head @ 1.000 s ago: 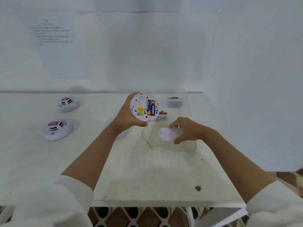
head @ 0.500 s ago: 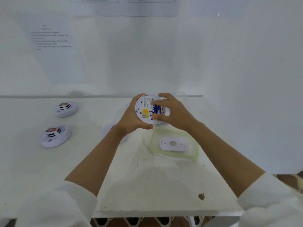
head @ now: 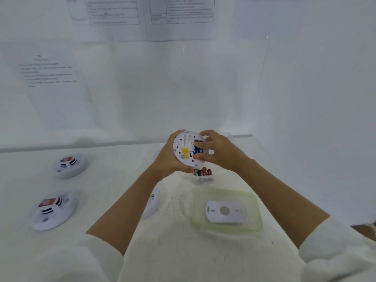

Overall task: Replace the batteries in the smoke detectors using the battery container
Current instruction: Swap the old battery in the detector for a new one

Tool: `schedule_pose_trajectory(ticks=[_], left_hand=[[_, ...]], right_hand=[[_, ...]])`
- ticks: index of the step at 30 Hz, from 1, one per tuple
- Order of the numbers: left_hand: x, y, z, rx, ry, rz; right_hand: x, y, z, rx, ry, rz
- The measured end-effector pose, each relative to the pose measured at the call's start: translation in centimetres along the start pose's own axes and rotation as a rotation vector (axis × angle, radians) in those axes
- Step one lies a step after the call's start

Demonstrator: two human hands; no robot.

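My left hand (head: 165, 159) grips a round white smoke detector (head: 184, 146) held up above the table, its back side facing me with a yellow label and blue batteries showing. My right hand (head: 218, 151) has its fingers curled over the battery bay and pinches the blue batteries (head: 197, 147). Below the detector a small clear battery container (head: 202, 176) holds red and black batteries. The detector's white mounting plate (head: 223, 211) lies in a clear lid with a green rim (head: 255, 202).
Two more smoke detectors (head: 70, 164) (head: 53, 209) sit on the white table at the left. Another detector (head: 151, 202) lies partly hidden under my left forearm. A white wall with printed sheets (head: 48, 72) stands behind; the table's front edge is near me.
My right hand left the mounting plate in the green-rimmed lid and rose to the detector's battery bay. The camera tilted up, and the detector stays in my left hand.
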State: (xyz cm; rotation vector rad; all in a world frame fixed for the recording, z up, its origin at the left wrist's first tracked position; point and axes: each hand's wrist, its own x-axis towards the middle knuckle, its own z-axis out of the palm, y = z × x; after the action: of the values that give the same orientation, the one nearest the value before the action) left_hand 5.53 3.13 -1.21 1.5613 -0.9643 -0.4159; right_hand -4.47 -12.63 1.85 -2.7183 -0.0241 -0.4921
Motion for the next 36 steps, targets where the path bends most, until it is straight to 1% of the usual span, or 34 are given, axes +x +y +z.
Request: schedule_pose_trajectory(ticks=[3,8,14,16,18,21,23,27,29,31,34,36], left_hand=[[0.9,-0.1,0.0,-0.003,-0.007,-0.003],[1.9,-0.4,0.0,-0.01,0.002,-0.015],[2.6,-0.8,0.3,0.001,0.001,-0.018],[2.9,-0.9,0.4,-0.002,-0.002,-0.01],[3.2,-1.0,0.5,-0.01,-0.002,-0.002],[3.8,-1.2,0.6,-0.017,-0.009,0.011],[3.9,-1.5,0.5,-0.02,-0.017,0.01],[3.9,-2.0,0.0,-0.006,0.008,0.01],[3.9,-2.1,0.0,-0.003,0.012,0.007],[3.8,-2.2,0.0,0.005,0.008,0.004],[3.9,-2.2,-0.2,0.028,0.011,0.002],[4.0,-2.2,-0.3,0.039,0.018,0.013]], right_hand=[[0.4,0.6,-0.2,-0.075,0.001,-0.039],[1.2,2.1,0.1,-0.167,0.06,-0.166],[1.4,2.8,0.5,-0.219,0.106,-0.277],[1.6,3.0,0.4,-0.263,0.171,-0.337],[1.8,3.0,0.2,-0.322,0.217,-0.436],[2.0,3.4,0.2,-0.515,0.269,-0.626],[2.3,3.7,0.3,-0.551,0.29,-0.667],[2.7,4.4,1.3,-0.522,0.323,-0.665],[2.7,4.5,1.7,-0.407,0.334,-0.599],[2.7,4.7,1.7,-0.28,0.29,-0.482],[2.8,5.1,1.5,-0.272,0.18,-0.382],[2.8,5.0,1.5,-0.212,0.143,-0.334]])
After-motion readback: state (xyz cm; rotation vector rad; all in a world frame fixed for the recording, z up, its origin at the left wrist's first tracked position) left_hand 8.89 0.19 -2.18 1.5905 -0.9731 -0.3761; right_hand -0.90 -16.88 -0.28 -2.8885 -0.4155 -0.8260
